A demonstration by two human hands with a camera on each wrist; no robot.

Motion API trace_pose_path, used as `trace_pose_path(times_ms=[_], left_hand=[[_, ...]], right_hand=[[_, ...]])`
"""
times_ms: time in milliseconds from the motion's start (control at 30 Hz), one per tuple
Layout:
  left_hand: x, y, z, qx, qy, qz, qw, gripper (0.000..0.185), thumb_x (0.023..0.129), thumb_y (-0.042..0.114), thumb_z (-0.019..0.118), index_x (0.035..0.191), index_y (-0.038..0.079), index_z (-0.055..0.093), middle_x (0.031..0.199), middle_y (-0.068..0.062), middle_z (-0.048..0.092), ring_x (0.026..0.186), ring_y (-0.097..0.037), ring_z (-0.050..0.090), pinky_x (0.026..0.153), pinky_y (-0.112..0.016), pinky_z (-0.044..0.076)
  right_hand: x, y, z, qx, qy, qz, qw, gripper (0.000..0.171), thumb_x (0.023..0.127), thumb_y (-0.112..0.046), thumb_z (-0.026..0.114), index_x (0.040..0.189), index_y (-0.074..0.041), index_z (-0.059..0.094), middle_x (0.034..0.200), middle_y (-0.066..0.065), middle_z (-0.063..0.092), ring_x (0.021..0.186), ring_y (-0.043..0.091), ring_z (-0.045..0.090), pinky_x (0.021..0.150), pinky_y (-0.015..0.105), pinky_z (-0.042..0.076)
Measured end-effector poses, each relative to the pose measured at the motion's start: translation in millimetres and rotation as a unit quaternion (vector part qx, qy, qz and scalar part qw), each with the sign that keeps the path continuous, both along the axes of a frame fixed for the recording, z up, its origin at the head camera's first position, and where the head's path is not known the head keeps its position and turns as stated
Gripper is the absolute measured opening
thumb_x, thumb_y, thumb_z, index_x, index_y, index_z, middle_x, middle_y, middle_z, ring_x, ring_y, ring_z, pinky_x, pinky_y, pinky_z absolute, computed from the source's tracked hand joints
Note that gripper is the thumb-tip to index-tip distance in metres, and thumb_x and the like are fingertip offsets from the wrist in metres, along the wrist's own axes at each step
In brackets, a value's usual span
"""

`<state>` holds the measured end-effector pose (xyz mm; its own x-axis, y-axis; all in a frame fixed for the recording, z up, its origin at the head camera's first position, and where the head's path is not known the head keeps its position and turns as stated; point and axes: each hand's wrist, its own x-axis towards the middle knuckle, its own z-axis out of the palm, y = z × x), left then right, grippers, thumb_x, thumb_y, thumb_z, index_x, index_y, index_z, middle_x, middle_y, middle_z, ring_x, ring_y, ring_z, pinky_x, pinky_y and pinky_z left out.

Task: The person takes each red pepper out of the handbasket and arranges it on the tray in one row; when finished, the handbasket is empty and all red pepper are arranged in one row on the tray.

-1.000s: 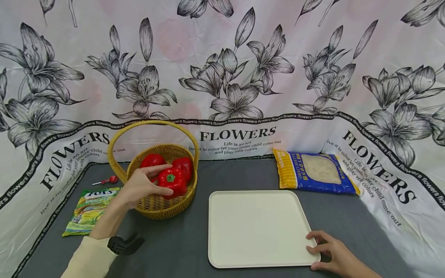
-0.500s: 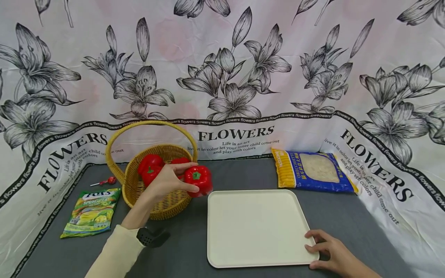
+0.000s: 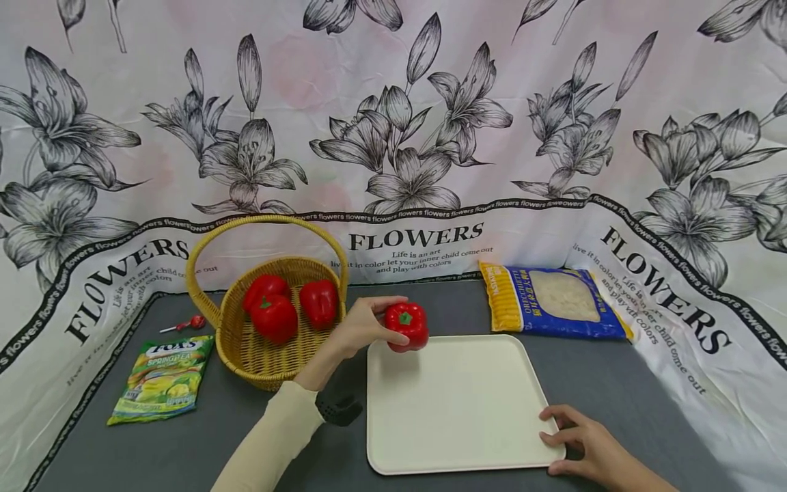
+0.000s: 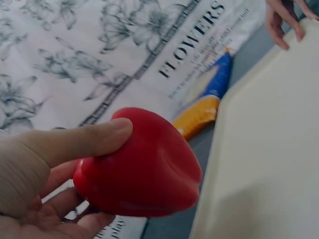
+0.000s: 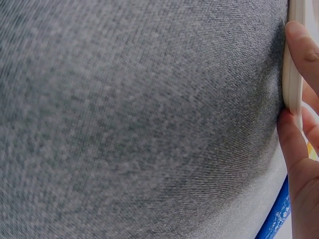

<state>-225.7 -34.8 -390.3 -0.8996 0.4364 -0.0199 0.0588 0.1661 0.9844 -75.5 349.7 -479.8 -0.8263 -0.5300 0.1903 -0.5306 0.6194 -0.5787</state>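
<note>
My left hand [image 3: 367, 326] grips a red bell pepper [image 3: 406, 326] between thumb and fingers, just above the far left corner of the cream tray [image 3: 455, 410]. In the left wrist view the pepper [image 4: 139, 164] fills the palm beside the tray [image 4: 269, 149]. A wicker basket [image 3: 270, 359] to the left holds three more red peppers [image 3: 273, 318]. My right hand [image 3: 578, 444] holds the tray's near right corner, with its fingers [image 5: 299, 149] curled against the rim [image 5: 294, 74].
A blue and yellow pasta bag [image 3: 553, 301] lies behind the tray. A green candy packet [image 3: 162, 376] and a red lollipop [image 3: 184, 323] lie left of the basket. Grey cloth [image 5: 139, 119] covers the table, and a floral sheet hangs behind and at both sides.
My left hand lifted one red pepper out of the basket and carried it right, to the tray's far left corner. The right hand stayed on the tray's corner.
</note>
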Motion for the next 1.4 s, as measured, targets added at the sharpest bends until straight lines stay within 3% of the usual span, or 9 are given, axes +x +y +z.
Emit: trace_pose_path(times_ms=[200,267,433,500,733,1067,1400], left_hand=[[-12.1,21.3,-18.7,-0.015,0.003,-0.016,0.9998,0.06,0.065,0.006,0.079,0.121,0.011,0.058,0.114,-0.008,0.06,0.1,-0.021,0.056,0.079,-0.032,0.05],[-10.4,27.0,-14.2,-0.019,0.004,-0.016,0.9997,0.059,0.066,0.005,0.079,0.121,0.01,0.058,0.114,-0.009,0.059,0.1,-0.022,0.055,0.08,-0.032,0.05],[-14.5,50.7,-19.1,-0.038,-0.004,-0.013,0.9992,0.057,0.065,0.008,0.08,0.118,0.015,0.06,0.114,-0.005,0.059,0.102,-0.021,0.053,0.08,-0.032,0.049],[-20.0,61.7,-29.0,-0.037,-0.008,-0.015,0.9992,0.058,0.063,0.011,0.081,0.117,0.019,0.062,0.113,-0.001,0.06,0.101,-0.019,0.053,0.079,-0.031,0.049],[-21.2,93.5,-38.6,-0.028,-0.002,-0.045,0.9986,0.06,0.062,0.012,0.082,0.118,0.019,0.061,0.11,0.003,0.06,0.097,-0.013,0.054,0.078,-0.026,0.049],[-20.9,134.5,-43.5,-0.062,-0.001,-0.037,0.9974,0.059,0.061,0.019,0.084,0.116,0.024,0.062,0.107,0.007,0.061,0.095,-0.009,0.053,0.075,-0.024,0.049],[-19.0,165.8,-47.4,-0.139,0.055,-0.019,0.9886,0.063,0.061,0.035,0.082,0.12,0.029,0.059,0.115,0.005,0.057,0.101,-0.012,0.048,0.073,-0.024,0.049]], right_hand=[[-0.6,0.5,-0.3,-0.003,0.009,0.0,1.0,0.034,0.068,-0.035,0.075,0.092,-0.011,0.072,0.107,0.002,0.05,0.084,0.001,0.042,0.058,0.014,0.048],[-1.2,0.2,-0.6,0.0,0.01,0.0,1.0,0.034,0.068,-0.035,0.074,0.092,-0.011,0.072,0.107,0.003,0.05,0.084,0.001,0.042,0.057,0.015,0.047],[-0.9,0.4,-1.2,0.01,0.004,-0.007,1.0,0.033,0.069,-0.037,0.074,0.092,-0.012,0.072,0.107,0.001,0.049,0.084,-0.001,0.041,0.055,0.015,0.046],[-0.5,1.0,-1.6,0.008,0.008,-0.006,1.0,0.034,0.068,-0.036,0.074,0.091,-0.012,0.072,0.107,0.001,0.049,0.083,-0.002,0.041,0.054,0.015,0.044],[-1.1,0.7,-5.6,-0.024,0.056,0.022,0.998,0.033,0.065,-0.028,0.077,0.091,-0.008,0.072,0.108,0.002,0.049,0.082,0.001,0.041,0.052,0.012,0.04],[-0.6,2.6,-6.2,-0.02,0.041,0.023,0.999,0.032,0.067,-0.028,0.076,0.092,-0.008,0.071,0.108,0.003,0.048,0.083,0.003,0.043,0.053,0.015,0.042],[0.2,0.8,-5.1,0.003,0.04,0.002,0.999,0.031,0.068,-0.034,0.074,0.092,-0.014,0.072,0.107,-0.001,0.049,0.083,0.001,0.041,0.054,0.013,0.038]])
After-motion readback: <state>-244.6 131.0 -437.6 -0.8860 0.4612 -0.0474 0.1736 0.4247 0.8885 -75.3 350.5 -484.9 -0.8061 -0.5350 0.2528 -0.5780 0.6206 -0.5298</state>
